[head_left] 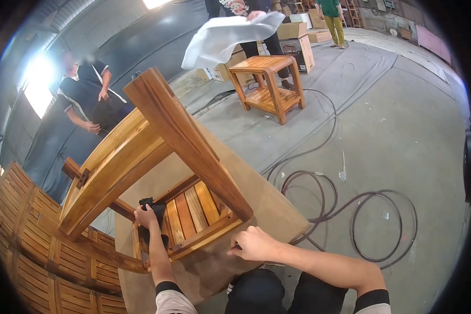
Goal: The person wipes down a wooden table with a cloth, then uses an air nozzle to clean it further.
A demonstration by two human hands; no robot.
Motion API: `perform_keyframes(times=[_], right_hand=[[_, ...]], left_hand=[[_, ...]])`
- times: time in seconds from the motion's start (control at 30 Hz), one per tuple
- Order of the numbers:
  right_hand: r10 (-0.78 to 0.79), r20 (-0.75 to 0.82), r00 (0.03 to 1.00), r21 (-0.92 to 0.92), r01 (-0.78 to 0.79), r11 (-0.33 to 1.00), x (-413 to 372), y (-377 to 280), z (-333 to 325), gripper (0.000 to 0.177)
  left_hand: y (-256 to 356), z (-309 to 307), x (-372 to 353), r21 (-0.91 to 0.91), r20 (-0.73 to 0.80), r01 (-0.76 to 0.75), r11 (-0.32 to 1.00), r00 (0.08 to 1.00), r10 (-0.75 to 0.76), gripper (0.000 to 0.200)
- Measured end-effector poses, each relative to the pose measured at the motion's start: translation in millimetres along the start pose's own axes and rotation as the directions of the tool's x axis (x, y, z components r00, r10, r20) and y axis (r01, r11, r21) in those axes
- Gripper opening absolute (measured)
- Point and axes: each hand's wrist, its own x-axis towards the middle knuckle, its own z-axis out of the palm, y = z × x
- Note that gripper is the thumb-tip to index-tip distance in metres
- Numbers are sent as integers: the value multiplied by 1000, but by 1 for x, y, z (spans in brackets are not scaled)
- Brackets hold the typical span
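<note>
A varnished wooden furniture frame [186, 141] with thick legs and a curved, broad rail lies tipped on a brown sheet [277, 225] before me. Its slatted shelf [193, 206] shows through the opening between the legs. My left hand [146, 215] reaches in at the frame's left side, closed around a black tool [158, 212] that looks like a power driver, partly hidden by the hand and wood. My right hand [255, 244] hovers above the sheet near the lower end of the nearest leg, apart from the wood. Its fingers are pinched together; what they hold is too small to make out.
Slatted wooden panels [47, 251] stand at the left. A finished stool [267, 83] stands farther back, where a person handles a white wrapping sheet [230, 39] near cardboard boxes [297, 47]. Another person [91, 97] stands at the left. Coiled hose [353, 220] lies on the right floor.
</note>
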Motion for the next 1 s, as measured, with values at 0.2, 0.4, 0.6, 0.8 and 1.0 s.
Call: perform_keyframes(times=[0.2,0.4,0.6,0.8,1.0], right_hand=[[-14,-47,999,-28,13,1000,7,1,4,29],[27,-53,998,-80,-31,996,16,1,18,30],[22,-74,997,-111,-30,993,15,0,19,31],[11,-84,996,-151,-24,988,20,-2,25,31],[28,-53,998,-129,-35,991,15,-9,22,28]], left_hand=[[16,-20,-11,-5,119,-239,971,964,238,29],[23,-3,-26,-226,39,-625,747,760,649,24],[52,1,-36,-306,98,-736,604,607,789,20],[148,11,-65,-456,203,-732,507,469,859,25],[172,7,-75,-469,325,-614,635,549,770,29]])
